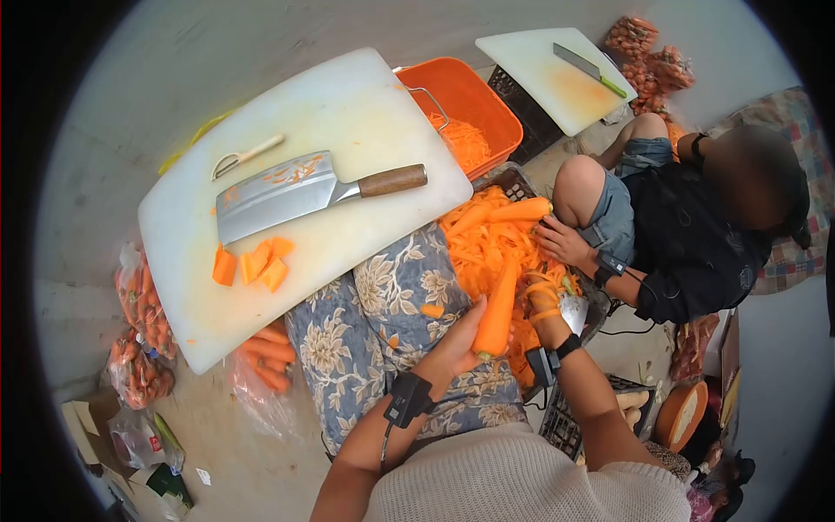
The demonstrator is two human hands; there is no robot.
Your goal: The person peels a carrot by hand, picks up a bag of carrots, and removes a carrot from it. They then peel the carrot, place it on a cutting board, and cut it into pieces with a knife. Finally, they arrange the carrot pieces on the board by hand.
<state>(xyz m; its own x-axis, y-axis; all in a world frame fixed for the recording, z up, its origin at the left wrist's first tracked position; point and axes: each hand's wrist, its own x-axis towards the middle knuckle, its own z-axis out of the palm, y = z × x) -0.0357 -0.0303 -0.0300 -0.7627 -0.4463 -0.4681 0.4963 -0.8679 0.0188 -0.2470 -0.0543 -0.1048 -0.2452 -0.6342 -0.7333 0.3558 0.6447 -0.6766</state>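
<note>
White board [348, 104] in a pale-walled room, cleaver [283, 193] lying on it (orange scraps on the blade). Left hand [463, 337] curled around a carrot [497, 313], beside shavings [483, 248]. Right hand [544, 306] near the carrot, strips across it; its opening and hold can't be told.

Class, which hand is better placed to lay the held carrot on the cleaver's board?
Probably the left hand: it holds the carrot and is nearer that board. The right hand is among peelings.
</note>
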